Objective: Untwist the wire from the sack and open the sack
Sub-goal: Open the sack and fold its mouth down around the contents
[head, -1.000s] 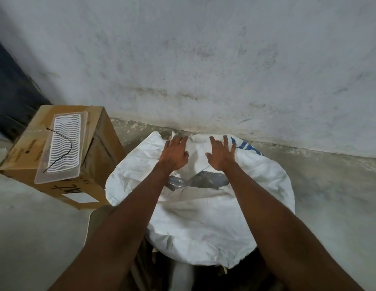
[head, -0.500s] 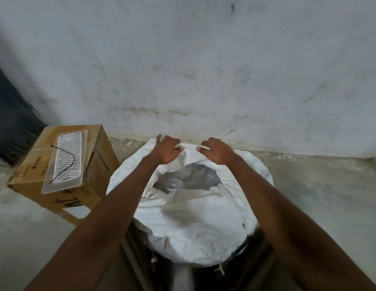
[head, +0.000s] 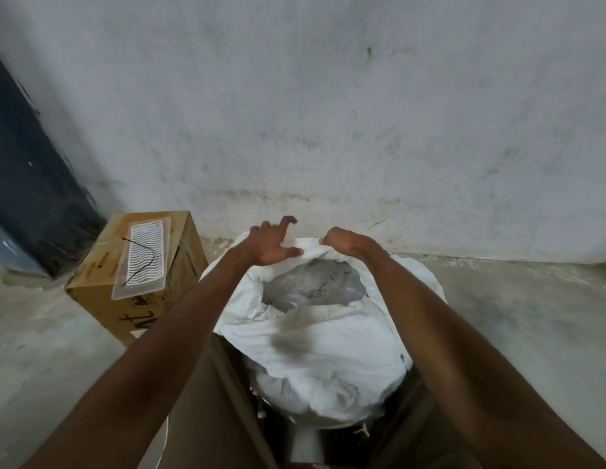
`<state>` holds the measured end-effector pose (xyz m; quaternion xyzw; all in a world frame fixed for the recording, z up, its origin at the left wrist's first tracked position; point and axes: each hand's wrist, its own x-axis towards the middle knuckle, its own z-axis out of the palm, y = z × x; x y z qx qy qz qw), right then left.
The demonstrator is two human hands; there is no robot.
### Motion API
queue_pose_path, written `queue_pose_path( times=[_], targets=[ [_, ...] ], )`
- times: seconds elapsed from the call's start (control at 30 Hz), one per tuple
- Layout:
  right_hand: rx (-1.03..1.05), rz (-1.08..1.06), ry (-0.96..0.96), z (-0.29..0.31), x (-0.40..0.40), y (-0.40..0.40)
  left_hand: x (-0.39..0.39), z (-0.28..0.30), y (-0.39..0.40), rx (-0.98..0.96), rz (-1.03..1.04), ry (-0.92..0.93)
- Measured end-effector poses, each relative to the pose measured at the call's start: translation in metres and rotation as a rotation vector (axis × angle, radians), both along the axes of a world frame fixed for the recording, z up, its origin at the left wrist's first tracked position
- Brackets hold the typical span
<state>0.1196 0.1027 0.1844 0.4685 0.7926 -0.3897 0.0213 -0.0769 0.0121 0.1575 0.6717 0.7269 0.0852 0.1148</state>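
**A:** Got the white sack [head: 328,353] standing on the concrete floor [head: 518,319], right up near the stained wall [head: 328,113], mouth already wide open. Greyish plastic liner [head: 311,287] showing inside.

**B:** Hands?

**A:** Both on the far rim of the mouth. Left hand [head: 269,245] with thumb pressed on the cloth edge, but the other fingers [head: 288,221] spread and lifted off, so more resting there than gripping. Right hand [head: 342,243] curled tight, clenched on a bunched bit of the rim just beside the left.

**B:** And the wire?

**A:** Off the sack. Thin dark wire [head: 142,264], bent in a loose V, lying on a clear plastic tray [head: 141,262] with a wavy white pattern. Tray sitting on top of a cardboard box [head: 102,286] to the left of the sack, near it, can't tell if touching.

**B:** Anything else around?

**A:** Dark blue panel [head: 27,184] leaning at the far left behind the box. Near side of the sack folded down and slumped toward the legs.
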Motion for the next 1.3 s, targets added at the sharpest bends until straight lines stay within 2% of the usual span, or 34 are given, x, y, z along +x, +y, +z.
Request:
queue_pose_path(
  times=[0.07,0.13,0.2,0.27,0.3,0.37,0.47,0.53,0.63,0.67,0.7,0.77,0.83,0.87,0.93,0.97,1.03,1.07,1.13,1.17,1.23,1.3],
  targets=[
    [-0.077,-0.072,-0.005,-0.004,0.004,0.001,0.011,-0.007,-0.006,0.208,-0.174,0.165],
    [-0.221,-0.208,0.055,-0.013,0.009,0.001,0.024,-0.014,-0.011,0.199,-0.295,0.065],
    [-0.254,-0.269,0.158,-0.02,0.012,0.008,0.033,-0.026,-0.012,0.146,-0.286,-0.006],
    [-0.248,-0.185,0.141,-0.015,0.011,0.013,0.037,-0.037,-0.005,0.208,-0.231,0.018],
    [-0.166,-0.12,0.08,-0.011,0.008,0.013,0.038,-0.04,0.002,0.216,-0.183,0.023],
    [0.244,-0.031,0.002,-0.021,0.005,0.013,0.034,-0.038,0.019,0.165,-0.059,-0.021],
    [0.763,-0.062,-0.023,-0.058,0.015,-0.005,0.019,-0.028,0.048,-0.009,0.183,-0.176],
    [0.845,-0.063,-0.04,-0.087,0.021,-0.013,0.011,-0.018,0.06,-0.134,0.16,-0.308],
    [0.602,-0.206,0.088,-0.096,0.021,-0.005,0.009,-0.005,0.072,-0.368,0.025,-0.481],
    [0.478,-0.269,0.112,-0.091,0.017,0.007,0.011,-0.004,0.076,-0.407,-0.028,-0.449],
    [0.333,-0.33,0.134,-0.084,0.014,0.021,0.016,-0.005,0.079,-0.401,-0.074,-0.339],
    [0.05,-0.363,0.178,-0.073,0.012,0.043,0.029,-0.021,0.078,-0.25,-0.154,-0.036],
    [-0.191,-0.323,0.239,-0.063,0.022,0.05,0.045,-0.037,0.074,-0.033,-0.269,0.094],
    [-0.193,-0.299,0.25,-0.063,0.03,0.054,0.048,-0.042,0.073,0.027,-0.29,0.081],
    [0.076,-0.213,0.211,-0.065,0.039,0.054,0.053,-0.049,0.077,0.072,-0.233,-0.025],
    [0.196,-0.109,0.127,-0.065,0.037,0.052,0.053,-0.049,0.083,0.057,-0.16,-0.066],
    [0.181,-0.11,-0.015,-0.067,0.023,0.057,0.046,-0.046,0.096,0.011,-0.011,-0.077],
    [0.266,-0.135,-0.062,-0.074,0.019,0.055,0.04,-0.045,0.103,-0.037,0.013,-0.072],
    [0.572,-0.095,-0.166,-0.084,0.018,0.04,0.028,-0.041,0.112,-0.212,-0.055,-0.088],
    [0.664,-0.087,-0.19,-0.091,0.022,0.035,0.022,-0.038,0.115,-0.308,-0.074,-0.144],
    [0.667,-0.16,-0.138,-0.101,0.029,0.03,0.015,-0.032,0.117,-0.414,-0.095,-0.245],
    [0.516,-0.228,-0.093,-0.099,0.025,0.039,0.022,-0.03,0.118,-0.402,-0.154,-0.189]
  ],
)
